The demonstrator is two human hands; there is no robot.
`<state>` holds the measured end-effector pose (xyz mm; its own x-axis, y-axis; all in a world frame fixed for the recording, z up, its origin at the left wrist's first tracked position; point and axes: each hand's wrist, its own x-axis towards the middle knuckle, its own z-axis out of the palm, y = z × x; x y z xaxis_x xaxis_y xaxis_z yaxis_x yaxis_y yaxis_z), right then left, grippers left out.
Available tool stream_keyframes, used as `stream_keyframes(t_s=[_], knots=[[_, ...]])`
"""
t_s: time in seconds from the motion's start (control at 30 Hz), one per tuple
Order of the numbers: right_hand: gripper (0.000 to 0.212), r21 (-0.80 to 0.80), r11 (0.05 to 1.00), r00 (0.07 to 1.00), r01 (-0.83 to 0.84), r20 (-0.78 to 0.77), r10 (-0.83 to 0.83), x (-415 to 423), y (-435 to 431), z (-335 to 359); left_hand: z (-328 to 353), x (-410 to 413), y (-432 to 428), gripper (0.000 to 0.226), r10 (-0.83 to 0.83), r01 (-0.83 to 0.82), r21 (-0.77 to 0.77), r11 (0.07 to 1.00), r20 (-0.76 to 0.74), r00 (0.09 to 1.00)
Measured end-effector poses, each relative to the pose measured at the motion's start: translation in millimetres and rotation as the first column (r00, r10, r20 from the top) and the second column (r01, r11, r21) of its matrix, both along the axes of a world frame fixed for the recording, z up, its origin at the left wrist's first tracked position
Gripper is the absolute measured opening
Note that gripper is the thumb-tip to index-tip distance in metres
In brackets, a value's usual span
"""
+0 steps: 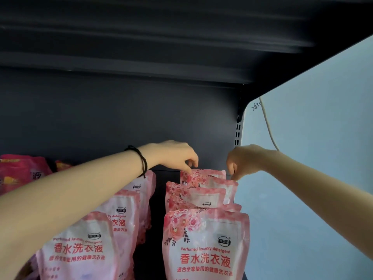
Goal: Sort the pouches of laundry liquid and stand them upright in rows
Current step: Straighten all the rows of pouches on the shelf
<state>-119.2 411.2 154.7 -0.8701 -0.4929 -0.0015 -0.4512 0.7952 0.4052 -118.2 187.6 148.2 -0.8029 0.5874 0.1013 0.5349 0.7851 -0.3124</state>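
Both arms reach in toward the back of a dark shelf [101, 118], meeting at the middle of the frame. The left hand [173, 156], with a black bracelet [141, 160] on its wrist, has its fingers curled downward and pinches the top left corner of the back pouch [203, 175]. The right hand [244, 160] is curled the same way, its fingertips pinching that pouch's top right corner. How much of the edge sits inside either grip I cannot tell.

The back pouch stands upright just below center, last in a right-hand row of pink floral pouches. The row runs toward the lower edge and ends in the front pouch [205, 245], which also stands upright with its label facing out. Left of it, across a dark gap, is a second row of the same pink pouches [80, 249], partly covered by the left forearm and leaning a little to the right.

At the far left of the frame are some red packs [20, 170], blurred. An upper shelf [141, 47] fills the top of the frame. On the right is a pale blue wall [323, 138] with a white cord [268, 126] hanging down it.
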Motion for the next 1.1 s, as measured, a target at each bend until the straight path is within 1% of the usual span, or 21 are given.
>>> stream_keyframes(t_s=[0.03, 0.07, 0.13, 0.2, 0.23, 0.3, 0.37, 0.47, 0.5, 0.63, 0.73, 0.8, 0.9, 0.97, 1.03, 1.1], knots=[[0.015, 0.029, 0.999, 0.999, 0.027, 0.029, -0.028, -4.6, 0.3, -5.3, -4.9, -2.7, 3.7, 0.028, 0.003, -0.003, -0.004, 1.0, 0.016, 1.0], [0.016, 0.026, 0.999, 0.997, 0.041, 0.069, -0.042, -7.8, 0.0, -9.3, -9.6, -5.2, 6.7, 0.024, 0.003, -0.003, 0.004, 1.0, 0.025, 1.0], [0.015, -0.073, 0.996, 0.986, 0.057, 0.161, -0.044, -9.1, -1.6, -11.9, -16.7, -8.4, 10.2, 0.016, -0.007, 0.006, 0.033, 0.999, 0.016, 1.0], [0.017, -0.186, 0.98, 0.97, 0.068, 0.241, -0.021, -6.7, -2.8, -10.9, -19.8, -8.8, 10.5, 0.013, 0.001, -0.001, 0.053, 0.999, -0.005, 1.0], [0.017, -0.216, 0.974, 0.962, 0.064, 0.273, -0.003, -4.7, -2.9, -10.2, -19.1, -7.5, 9.4, 0.013, 0.01, -0.01, 0.058, 0.998, -0.004, 1.0], [0.017, -0.215, 0.976, 0.953, 0.035, 0.3, 0.032, -2.9, -3.3, -9.3, -16.2, -3.0, 4.8, 0.012, 0.034, -0.036, 0.072, 0.997, 0.018, 0.999], [0.019, -0.2, 0.98, 0.97, -0.024, 0.234, 0.071, -5.6, -5.4, -11.1, -13.6, 2.6, -1.7, 0.015, 0.055, -0.058, 0.078, 0.995, 0.04, 0.998], [0.006, -0.183, 0.979, 0.991, -0.084, 0.09, 0.102, -8.1, -15.0, -12.6, -12.8, 7.8, -11.3, 0.012, 0.083, -0.087, 0.072, 0.994, 0.044, 0.996], [0.01, -0.171, 0.98, 0.992, -0.099, 0.062, 0.111, -8.8, -18.6, -12.8, -12.5, 8.5, -14.5, 0.012, 0.092, -0.095, 0.071, 0.993, 0.034, 0.995], [0.015, -0.186, 0.979, 0.995, -0.087, 0.035, 0.095, -12.0, -24.1, -14.9, -10.3, 8.6, -24.2, 0.012, 0.133, -0.133, 0.11, 0.985, 0.012, 0.991], [0.017, -0.194, 0.978, 0.995, -0.072, 0.05, 0.083, -12.4, -26.6, -23.4, -13.2, 11.4, -25.2, 0.012, 0.157, -0.163, 0.107, 0.981, 0.066, 0.985], [0.016, -0.201, 0.977, 0.997, -0.07, 0.028, 0.077, -11.4, -27.2, -28.3, -15.5, 13.6, -24.6, 0.012, 0.165, -0.173, 0.122, 0.977, 0.078, 0.983], [0.014, -0.274, 0.96, 0.996, -0.066, 0.034, 0.079, -7.0, -23.5, -31.1, -12.1, 18.6, -25.8, 0.012, 0.175, -0.19, 0.15, 0.97, 0.107, 0.979], [0.015, -0.311, 0.947, 0.995, -0.079, 0.027, 0.092, -1.5, -20.2, -31.3, -7.5, 24.6, -29.5, 0.02, 0.182, -0.201, 0.163, 0.966, 0.122, 0.976], [0.018, -0.339, 0.934, 0.994, -0.11, -0.017, 0.111, 5.0, -17.3, -31.7, -5.2, 34.3, -34.8, 0.028, 0.187, -0.207, 0.21, 0.955, 0.111, 0.976], [0.013, -0.396, 0.908, 0.99, -0.137, -0.069, 0.119, 11.9, -13.1, -33.1, -5.6, 48.3, -38.4, 0.027, 0.158, -0.185, 0.293, 0.938, 0.112, 0.981]])
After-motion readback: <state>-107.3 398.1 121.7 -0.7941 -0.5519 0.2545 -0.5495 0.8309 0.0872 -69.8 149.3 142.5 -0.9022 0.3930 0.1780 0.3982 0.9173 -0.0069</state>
